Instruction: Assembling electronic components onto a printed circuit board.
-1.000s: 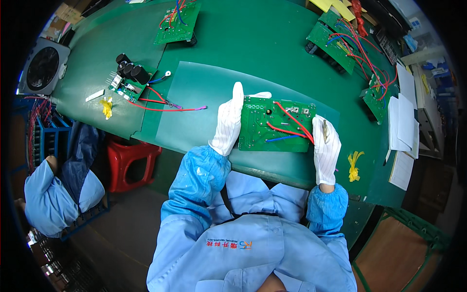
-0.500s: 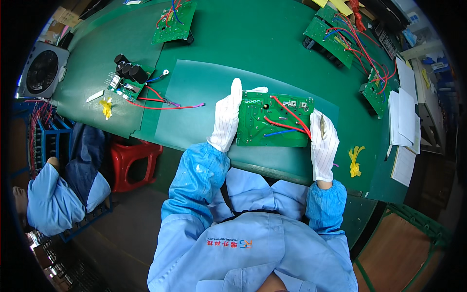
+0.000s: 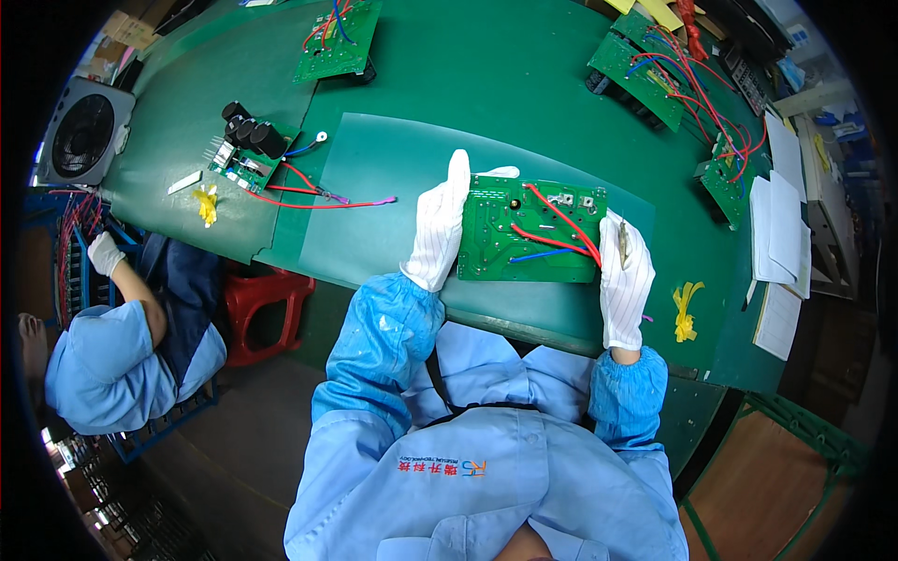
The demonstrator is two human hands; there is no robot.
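A green, rectangular circuit board (image 3: 530, 219) is grasped edgewise by white-gloved left hand (image 3: 441, 220) and right hand (image 3: 626, 271) — face presumably left uncovered.

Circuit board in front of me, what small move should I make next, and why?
Perhaps ease your right hand slightly back from the circuit board, with the left hand steadying its left edge: the red wires run up to the right hand, which hides where they continue.

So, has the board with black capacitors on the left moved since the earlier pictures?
No: against the table seam, the board with black capacitors shows no shift either way.
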